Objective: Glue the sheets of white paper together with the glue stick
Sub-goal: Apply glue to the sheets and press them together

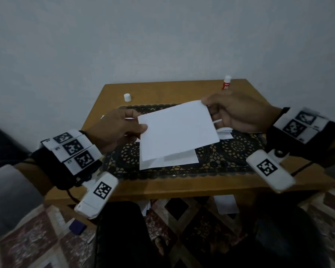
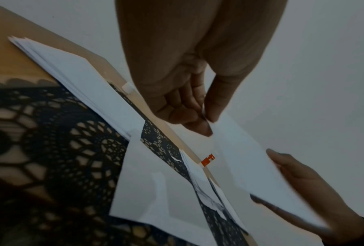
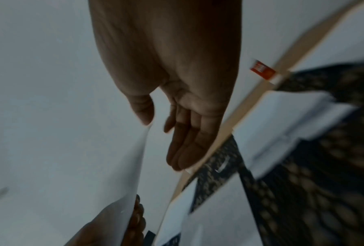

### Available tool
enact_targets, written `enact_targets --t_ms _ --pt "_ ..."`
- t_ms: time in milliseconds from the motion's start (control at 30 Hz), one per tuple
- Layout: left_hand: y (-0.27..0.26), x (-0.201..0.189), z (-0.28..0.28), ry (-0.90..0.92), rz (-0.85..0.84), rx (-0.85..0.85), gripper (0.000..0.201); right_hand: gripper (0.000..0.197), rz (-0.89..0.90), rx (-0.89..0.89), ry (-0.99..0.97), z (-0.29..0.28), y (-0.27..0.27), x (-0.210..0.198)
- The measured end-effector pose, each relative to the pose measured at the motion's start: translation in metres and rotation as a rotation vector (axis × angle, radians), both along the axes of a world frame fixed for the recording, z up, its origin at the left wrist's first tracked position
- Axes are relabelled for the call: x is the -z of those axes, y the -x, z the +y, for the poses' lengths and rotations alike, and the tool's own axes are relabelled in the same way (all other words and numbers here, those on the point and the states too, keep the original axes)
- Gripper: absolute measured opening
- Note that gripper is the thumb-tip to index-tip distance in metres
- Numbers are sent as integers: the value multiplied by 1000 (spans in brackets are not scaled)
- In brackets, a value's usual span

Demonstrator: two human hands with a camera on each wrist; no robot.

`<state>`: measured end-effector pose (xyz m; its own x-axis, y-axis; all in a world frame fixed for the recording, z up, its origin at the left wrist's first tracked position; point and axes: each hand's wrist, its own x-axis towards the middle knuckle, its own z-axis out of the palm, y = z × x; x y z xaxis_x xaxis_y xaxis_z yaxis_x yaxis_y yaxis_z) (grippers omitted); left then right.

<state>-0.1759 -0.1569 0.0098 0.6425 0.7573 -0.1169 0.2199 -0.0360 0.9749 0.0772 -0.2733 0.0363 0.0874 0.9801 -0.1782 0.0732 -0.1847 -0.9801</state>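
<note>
Above the wooden counter [image 1: 162, 89], both hands hold 1 white sheet [image 1: 177, 130] lifted in the air and tilted. At the sheet's left edge the left hand [image 1: 116, 130] pinches it, thumb on top and the other fingers under it. The right hand [image 1: 240, 113] grasps the far right corner; the right wrist view shows the thumb at the edge of the paper, while the other fingers [image 3: 183, 149] lie nearly straight behind it. Under the held sheet, another white sheet [image 1: 174, 160] lies flat on a black lace mat [image 1: 238, 147] that covers the middle of the counter. More paper [image 1: 223, 132] lies on the mat below the right hand, and the left wrist view shows a stack of sheets [image 2: 75, 79] at the left side. Upright near the far right corner of the counter stands the glue stick [image 1: 226, 83], red and white, well apart from both hands. Its white cap [image 1: 127, 97] stands apart from it, at the far left of the counter.
</note>
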Motion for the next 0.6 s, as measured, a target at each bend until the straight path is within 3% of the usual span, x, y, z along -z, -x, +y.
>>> enact_targets --t_ms 167,267,400,600 --pt "8 13 12 -105 115 -130 11 13 -38 -69 212 -2 7 35" --pt "6 19 16 -110 156 -199 9 13 -86 -46 239 1 9 43" --pt "4 29 15 1 274 -223 23 7 -151 20 258 6 12 50" --pt "5 31 19 19 382 -201 13 11 -271 24 264 10 14 56"
